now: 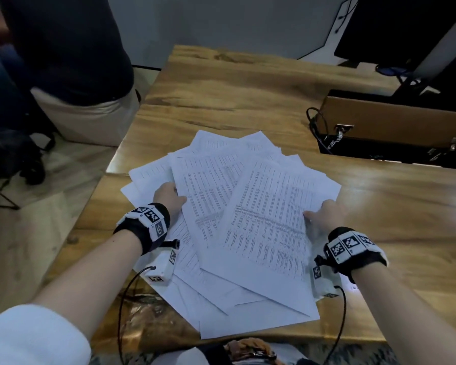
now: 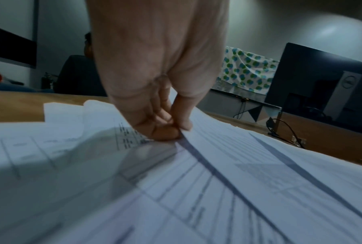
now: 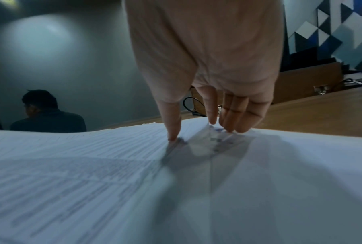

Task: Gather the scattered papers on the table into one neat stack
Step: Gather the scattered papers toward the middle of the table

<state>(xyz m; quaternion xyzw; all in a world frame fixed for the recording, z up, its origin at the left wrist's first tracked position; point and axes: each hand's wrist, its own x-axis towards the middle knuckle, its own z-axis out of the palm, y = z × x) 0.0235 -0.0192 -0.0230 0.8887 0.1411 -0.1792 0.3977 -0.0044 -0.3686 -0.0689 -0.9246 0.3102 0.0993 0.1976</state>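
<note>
Several white printed papers (image 1: 248,219) lie fanned in a loose, skewed pile on the wooden table (image 1: 234,88). My left hand (image 1: 173,193) is at the pile's left side. In the left wrist view its thumb and curled fingers (image 2: 165,133) pinch the edge of one sheet (image 2: 217,189), lifting it slightly. My right hand (image 1: 319,214) holds the right edge of the top sheet. In the right wrist view its thumb (image 3: 172,137) presses on top of the paper (image 3: 92,165) while the other fingers (image 3: 232,122) reach past the edge, seemingly underneath.
A cardboard box (image 1: 379,119) with black cables (image 1: 319,127) sits at the right rear, and a monitor (image 1: 406,35) stands behind it. A seated person (image 1: 63,48) is beyond the table's left edge. Bare wood lies behind and right of the pile.
</note>
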